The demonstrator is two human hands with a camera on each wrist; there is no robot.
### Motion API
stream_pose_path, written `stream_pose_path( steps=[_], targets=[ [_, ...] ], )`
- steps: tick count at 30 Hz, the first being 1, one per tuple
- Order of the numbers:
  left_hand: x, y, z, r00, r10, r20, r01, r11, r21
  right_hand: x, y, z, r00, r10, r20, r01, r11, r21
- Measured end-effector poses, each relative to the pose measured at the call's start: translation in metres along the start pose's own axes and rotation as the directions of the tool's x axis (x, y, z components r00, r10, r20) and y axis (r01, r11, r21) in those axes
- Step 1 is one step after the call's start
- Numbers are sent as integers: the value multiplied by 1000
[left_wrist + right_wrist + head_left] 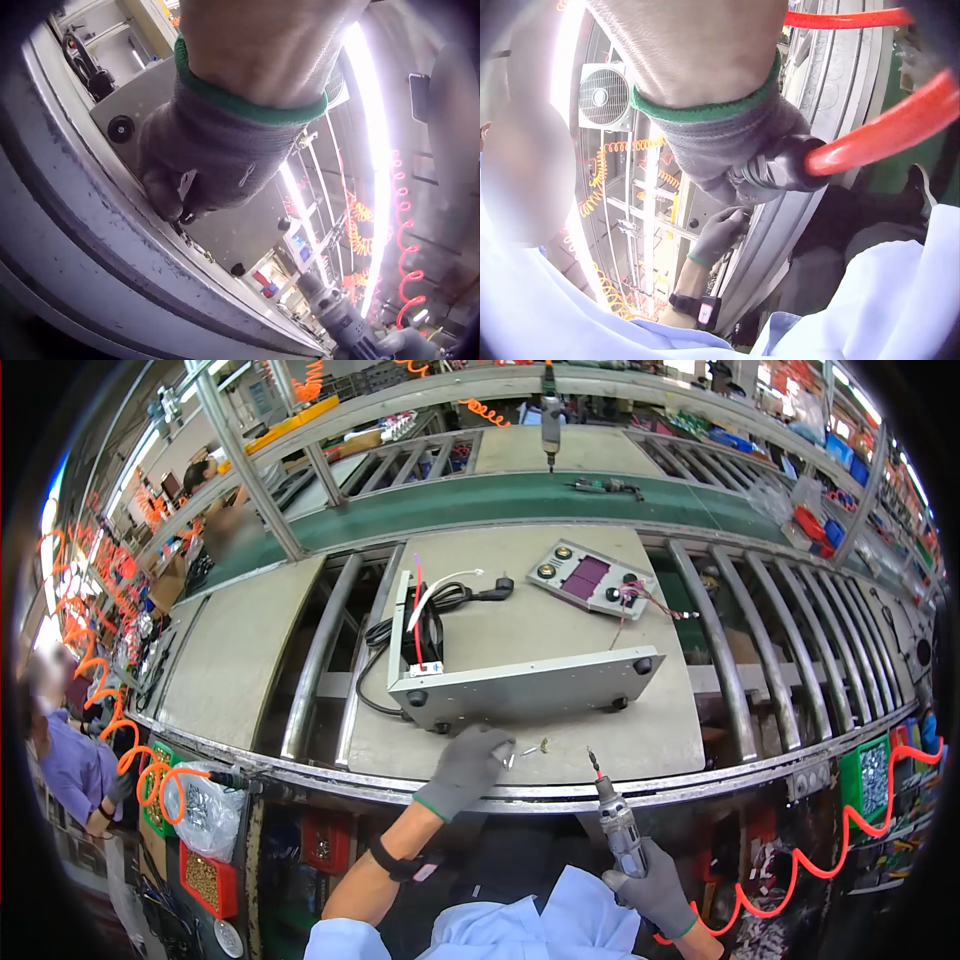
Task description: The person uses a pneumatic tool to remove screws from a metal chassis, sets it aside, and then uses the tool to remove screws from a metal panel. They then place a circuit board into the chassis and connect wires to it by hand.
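Observation:
My gloved left hand (468,768) is low over the front of the board, just before a grey metal chassis (530,692). Its curled fingertips pinch a small silver metal part (509,762). Beside them lie another small silver piece (530,753) and a brass-coloured piece (545,745). In the left wrist view the left hand (206,154) overlaps the chassis panel with its round black feet. My gloved right hand (655,890) grips a power screwdriver (622,835), its bit pointing up toward the board. A red coiled hose (885,124) runs from the screwdriver's rear in the right wrist view.
A grey control panel (590,578) with purple windows and wires lies behind the chassis. A black power cord (440,600) is coiled inside it. Metal rollers (715,650) flank the board. Parts bins (208,880) stand at lower left. Another screwdriver (550,430) hangs overhead.

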State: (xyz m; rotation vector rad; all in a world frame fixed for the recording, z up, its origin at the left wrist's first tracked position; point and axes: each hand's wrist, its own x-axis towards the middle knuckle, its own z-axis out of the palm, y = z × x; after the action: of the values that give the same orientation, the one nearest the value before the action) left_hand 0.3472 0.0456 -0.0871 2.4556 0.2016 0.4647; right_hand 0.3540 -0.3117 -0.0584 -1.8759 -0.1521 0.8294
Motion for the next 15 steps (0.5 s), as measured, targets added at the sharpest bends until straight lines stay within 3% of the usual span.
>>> stream_pose_path(
  steps=[2, 3, 4, 6, 10, 12, 13, 15],
  targets=[
    [1, -7, -9, 1000, -18, 2, 18, 1000, -25, 2, -4, -3, 1000, 9, 7, -9, 1000, -2],
    [2, -9, -17, 995, 92, -32, -92, 996, 17, 3, -2, -3, 1000, 8, 12, -8, 1000, 15],
    [1, -7, -22, 993, -114, -9, 111, 981, -160, 5, -1, -3, 1000, 7, 18, -7, 999, 32],
    [-1, 5, -32, 867, -481, 133, 484, 743, -462, 8, -1, -3, 1000, -3, 24, 1, 999, 52],
    [-1, 15, -44, 855, -499, 142, 508, 749, -426, 14, -11, -1, 999, -29, 34, 27, 998, 52],
    [-3, 10, -38, 982, -184, 34, 187, 961, -202, 18, -17, 1, 998, -41, 39, 39, 998, 51],
    [-3, 8, -35, 1000, -8, 10, 9, 997, -74, 19, -20, 2, 998, -46, 38, 44, 998, 54],
    [0, 17, -30, 998, 49, 28, -50, 998, 31, 20, -23, 4, 998, -49, 41, 47, 997, 59]
  ],
)
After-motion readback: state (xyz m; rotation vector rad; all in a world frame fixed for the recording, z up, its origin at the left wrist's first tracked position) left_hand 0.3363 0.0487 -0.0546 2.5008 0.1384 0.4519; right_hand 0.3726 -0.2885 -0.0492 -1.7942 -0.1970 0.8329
